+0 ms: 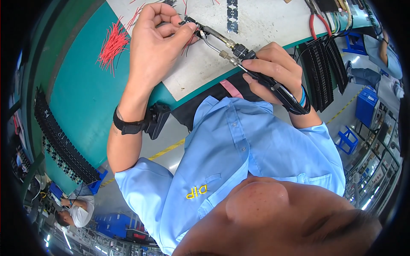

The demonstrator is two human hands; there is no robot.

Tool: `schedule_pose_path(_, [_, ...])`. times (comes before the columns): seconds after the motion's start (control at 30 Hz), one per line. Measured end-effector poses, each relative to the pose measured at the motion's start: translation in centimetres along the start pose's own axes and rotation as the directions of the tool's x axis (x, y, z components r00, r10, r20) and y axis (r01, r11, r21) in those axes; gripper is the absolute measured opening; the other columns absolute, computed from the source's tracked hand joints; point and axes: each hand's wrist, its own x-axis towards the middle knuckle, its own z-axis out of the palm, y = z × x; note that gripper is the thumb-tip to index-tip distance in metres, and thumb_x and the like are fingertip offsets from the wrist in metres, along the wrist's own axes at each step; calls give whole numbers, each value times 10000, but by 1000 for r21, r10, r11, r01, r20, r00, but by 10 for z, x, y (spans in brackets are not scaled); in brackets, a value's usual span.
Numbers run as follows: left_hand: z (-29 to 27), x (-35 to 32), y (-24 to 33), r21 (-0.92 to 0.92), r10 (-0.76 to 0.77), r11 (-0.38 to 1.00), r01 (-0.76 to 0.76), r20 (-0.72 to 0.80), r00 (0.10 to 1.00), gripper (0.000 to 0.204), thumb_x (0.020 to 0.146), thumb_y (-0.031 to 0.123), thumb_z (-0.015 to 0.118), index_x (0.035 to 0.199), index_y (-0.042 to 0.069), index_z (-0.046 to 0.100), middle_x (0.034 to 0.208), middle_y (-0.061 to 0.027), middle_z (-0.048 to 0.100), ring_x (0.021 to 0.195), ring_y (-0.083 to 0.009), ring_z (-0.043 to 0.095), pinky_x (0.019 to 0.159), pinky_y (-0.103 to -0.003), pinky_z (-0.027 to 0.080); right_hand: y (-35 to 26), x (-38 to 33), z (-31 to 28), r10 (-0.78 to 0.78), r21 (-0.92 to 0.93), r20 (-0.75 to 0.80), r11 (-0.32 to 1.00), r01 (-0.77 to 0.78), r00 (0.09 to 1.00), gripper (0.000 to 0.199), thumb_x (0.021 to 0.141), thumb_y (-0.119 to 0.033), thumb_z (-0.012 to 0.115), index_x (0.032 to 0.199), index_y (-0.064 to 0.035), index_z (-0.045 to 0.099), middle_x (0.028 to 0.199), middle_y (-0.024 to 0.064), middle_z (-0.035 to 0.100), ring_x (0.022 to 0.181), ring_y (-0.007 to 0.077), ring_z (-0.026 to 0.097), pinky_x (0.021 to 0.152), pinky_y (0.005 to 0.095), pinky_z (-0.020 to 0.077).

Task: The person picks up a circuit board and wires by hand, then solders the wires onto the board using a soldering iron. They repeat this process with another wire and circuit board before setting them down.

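Observation:
My right hand (277, 70) grips the black handle of a soldering iron (243, 52), which has a thin curved metal tube running alongside toward its tip. Its tip points up and left, close to my left fingers. Pinched between the thumb and fingers of my left hand (156, 49) is a small black part (189, 20), mostly covered by the fingertips; red wires show around it. The iron's tip meets or nearly meets this part; whether they touch I cannot tell. Left of my left hand lies a bundle of thin red wires (114, 45).
A white sheet (265, 23) covers part of the green bench (81, 89). On it lies a strip of small dark pieces (232, 16). Red-handled pliers (316, 25) and cables are at the far right. Black slotted racks (318, 70) stand by the bench edge. Other people are in the background.

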Motion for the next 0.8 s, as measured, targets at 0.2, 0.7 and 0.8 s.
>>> schedule_pose_path(0.2, [0, 0, 0, -22, -7, 1000, 7, 3, 1000, 289, 946, -58, 676, 1157, -25, 482, 1071, -61, 539, 966, -164, 710, 857, -319, 640, 0, -1, -1, 1, 6, -14, 1000, -1, 1000, 423, 682, 59, 810, 1092, 20, 714, 854, 146, 644, 726, 281, 623, 636, 350, 502])
schedule_pose_path(0.7, [5, 2, 9, -102, -5, 995, 8, 32, 999, 331, 906, -46, 723, 1111, -30, 465, 1039, -75, 554, 908, -178, 723, 786, -274, 622, 63, -5, -55, 457, -37, -519, 832, -553, 723, 404, 979, -112, 703, 1357, -19, 598, 1161, 177, 719, 1147, 135, 659, 970, 276, 513])
schedule_pose_path(0.8, [1, -4, 6, -110, -15, 994, 18, 31, 999, 330, 912, -42, 720, 1121, -34, 465, 1048, -78, 553, 919, -186, 728, 806, -284, 630, 60, -4, -26, 192, 158, -482, 979, -131, 855, 336, 976, -37, 684, 1302, 2, 614, 1089, 176, 745, 910, 211, 715, 863, 311, 569])
